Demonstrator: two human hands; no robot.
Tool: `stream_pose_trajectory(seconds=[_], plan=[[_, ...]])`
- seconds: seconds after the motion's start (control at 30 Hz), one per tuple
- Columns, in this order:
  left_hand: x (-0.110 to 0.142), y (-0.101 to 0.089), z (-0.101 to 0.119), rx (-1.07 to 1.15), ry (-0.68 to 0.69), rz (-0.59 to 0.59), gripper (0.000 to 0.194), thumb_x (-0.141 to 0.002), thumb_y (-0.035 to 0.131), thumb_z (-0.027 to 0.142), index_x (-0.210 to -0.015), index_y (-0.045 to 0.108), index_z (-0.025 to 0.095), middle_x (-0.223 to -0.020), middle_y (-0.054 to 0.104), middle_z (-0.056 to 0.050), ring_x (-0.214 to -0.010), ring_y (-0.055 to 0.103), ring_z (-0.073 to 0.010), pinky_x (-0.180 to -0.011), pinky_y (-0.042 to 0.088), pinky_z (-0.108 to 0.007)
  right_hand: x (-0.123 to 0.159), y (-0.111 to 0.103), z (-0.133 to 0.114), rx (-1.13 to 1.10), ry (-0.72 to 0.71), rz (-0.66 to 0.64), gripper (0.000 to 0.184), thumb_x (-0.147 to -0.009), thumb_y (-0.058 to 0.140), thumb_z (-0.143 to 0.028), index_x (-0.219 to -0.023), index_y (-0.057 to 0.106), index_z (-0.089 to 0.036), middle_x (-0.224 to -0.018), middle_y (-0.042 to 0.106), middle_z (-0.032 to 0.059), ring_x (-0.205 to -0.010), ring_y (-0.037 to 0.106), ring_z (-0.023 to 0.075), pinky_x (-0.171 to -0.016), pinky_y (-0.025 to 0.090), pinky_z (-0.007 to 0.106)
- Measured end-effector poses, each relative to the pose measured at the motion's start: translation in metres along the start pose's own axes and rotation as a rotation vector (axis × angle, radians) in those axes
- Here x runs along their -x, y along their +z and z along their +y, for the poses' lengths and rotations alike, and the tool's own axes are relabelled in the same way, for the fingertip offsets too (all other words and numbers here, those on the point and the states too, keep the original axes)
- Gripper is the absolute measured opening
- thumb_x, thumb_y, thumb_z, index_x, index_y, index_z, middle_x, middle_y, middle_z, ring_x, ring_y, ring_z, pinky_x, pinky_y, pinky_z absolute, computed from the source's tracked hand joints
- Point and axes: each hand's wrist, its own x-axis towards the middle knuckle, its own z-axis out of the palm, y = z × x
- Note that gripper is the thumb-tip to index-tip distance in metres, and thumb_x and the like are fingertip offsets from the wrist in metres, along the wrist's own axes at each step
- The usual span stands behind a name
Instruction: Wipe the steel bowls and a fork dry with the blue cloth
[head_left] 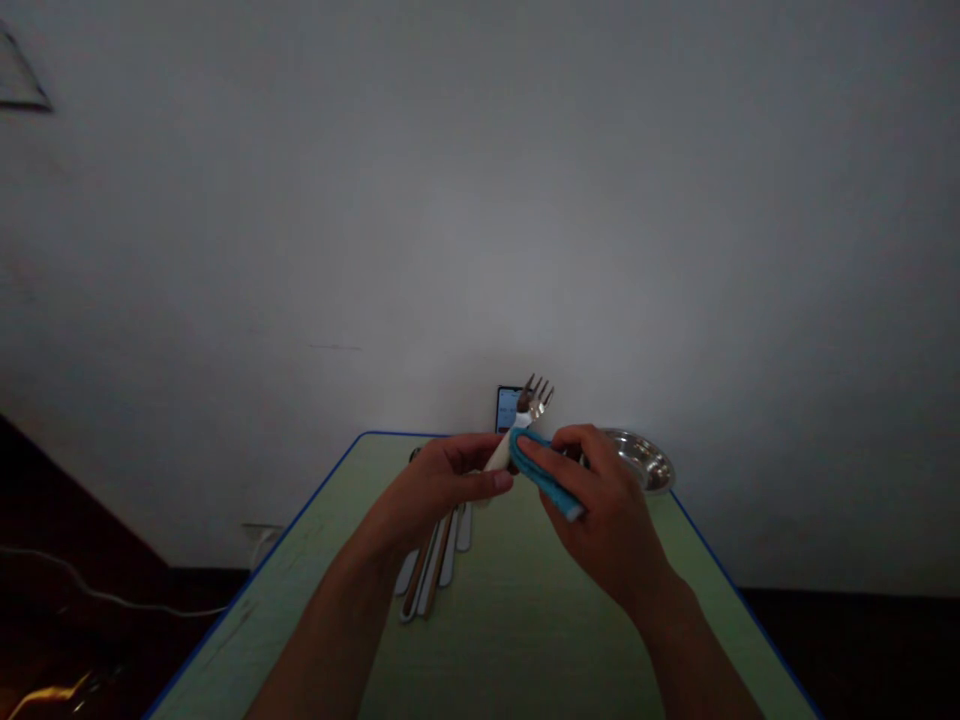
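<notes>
A fork (pixel 535 400) with a pale handle and shiny metal tines is tilted up over the table, tines pointing away from me. Its handle is gripped between the thumb and fingers of my left hand (pixel 450 470). My right hand (pixel 604 500) pinches a folded blue cloth (pixel 547 480) against the fork's neck, just above the left fingers. Several pieces of cutlery (pixel 435 570) lie side by side below my left wrist, which hides their far ends. Behind my right hand stands a shiny metal bowl (pixel 645 462), partly covered by the hand.
The light green table (pixel 510 640) has a blue edge and meets a plain wall (pixel 480 220). A phone (pixel 507 408) leans upright against the wall behind the fork. To the left, a white cable (pixel 97 585) runs past the table towards a wall socket (pixel 261 535).
</notes>
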Motion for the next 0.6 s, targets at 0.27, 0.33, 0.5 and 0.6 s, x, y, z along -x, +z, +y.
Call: stream_pose_trajectory(seconds=[0.27,0.33,0.5,0.6], plan=[[0.0018,0.001,0.0014,-0.029,-0.022,0.052,0.03,-0.08,0.064,0.033,-0.108,0.071,0.024,-0.085,0.07,-0.002,-0.072,0.055,-0.0137,-0.071,0.041,-0.026,0.0003,-0.0014,-0.0001,0.037,0.016,-0.02,0.044,-0.08,0.051,-0.006,-0.12,0.059,-0.021,-0.098,0.051,0.0081,-0.088,0.049,0.0198,-0.073,0.046,0.036],[0.0013,0.002,0.0015,0.005,-0.043,0.086,0.029,-0.08,0.063,0.037,-0.103,0.073,0.022,-0.079,0.068,-0.003,-0.069,0.053,-0.0136,-0.067,0.04,-0.025,0.0005,-0.0008,0.0006,0.041,0.016,-0.021,0.044,-0.08,0.051,-0.006,-0.121,0.058,-0.022,-0.098,0.051,0.0082,-0.088,0.049,0.0199,-0.073,0.046,0.036],[-0.0019,0.0008,-0.0019,0.098,-0.094,0.106,0.026,-0.076,0.068,0.038,-0.091,0.075,0.018,-0.073,0.067,-0.003,-0.066,0.051,-0.0123,-0.065,0.037,-0.024,-0.0002,-0.0006,-0.0007,0.03,0.006,-0.016,0.042,-0.08,0.052,-0.005,-0.119,0.06,-0.02,-0.098,0.051,0.0081,-0.087,0.049,0.0191,-0.073,0.046,0.035],[-0.003,-0.0009,-0.0032,0.148,-0.127,0.111,0.028,-0.071,0.073,0.037,-0.089,0.075,0.017,-0.069,0.066,-0.002,-0.063,0.051,-0.0117,-0.062,0.037,-0.023,-0.0012,-0.0012,-0.0026,0.014,0.003,-0.003,0.042,-0.079,0.053,-0.004,-0.118,0.061,-0.018,-0.097,0.051,0.0081,-0.087,0.049,0.0187,-0.073,0.046,0.034]])
